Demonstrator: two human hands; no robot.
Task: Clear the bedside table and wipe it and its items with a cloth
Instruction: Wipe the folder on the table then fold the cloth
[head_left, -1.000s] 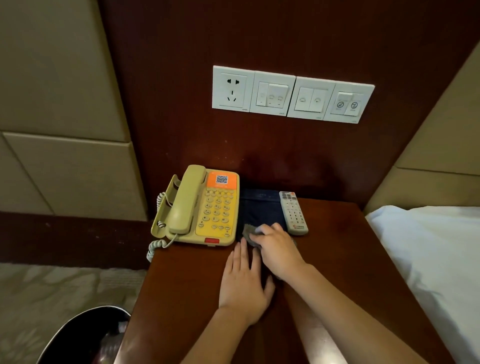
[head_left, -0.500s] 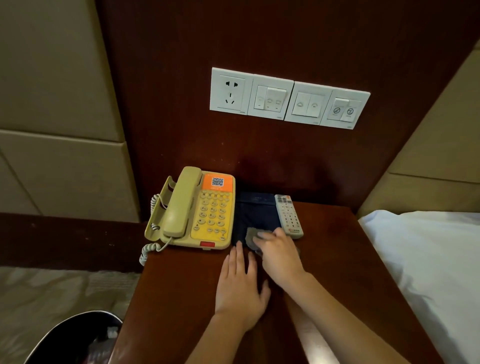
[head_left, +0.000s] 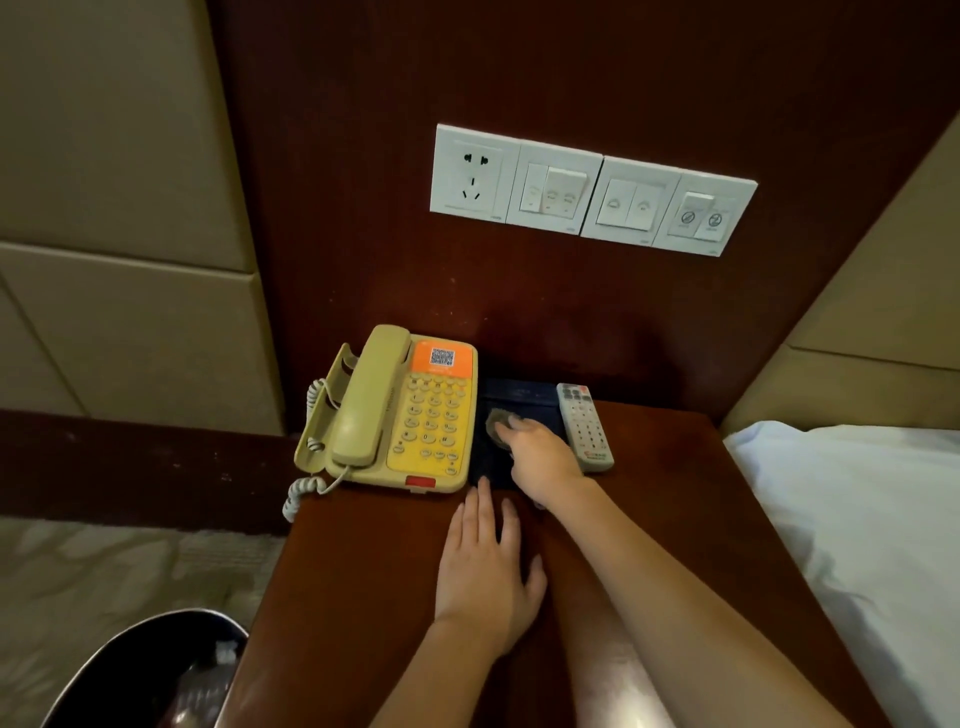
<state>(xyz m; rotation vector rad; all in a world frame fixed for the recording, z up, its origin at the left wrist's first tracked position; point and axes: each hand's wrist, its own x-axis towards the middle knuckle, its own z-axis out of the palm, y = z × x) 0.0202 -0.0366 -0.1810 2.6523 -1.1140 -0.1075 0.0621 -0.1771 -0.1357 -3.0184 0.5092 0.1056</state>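
The left hand (head_left: 485, 561) lies flat, palm down, fingers extended and slightly spread; the right hand (head_left: 540, 454) reaches further forward across it, fingers curled downward, forearm stretched diagonally from lower right

Dim, warm indoor light. Dark wood panel (head_left: 363, 156) swallows detail; dark item under right hand (head_left: 543, 457) nearly lost in shadow. Switch plates (head_left: 592, 189) and bed sheet (head_left: 857, 519) brightest. Soft glare on table edge (head_left: 613, 675) near bottom. Wide-angle bending toward frame edges. Slight softness overall, fingertips blurred.
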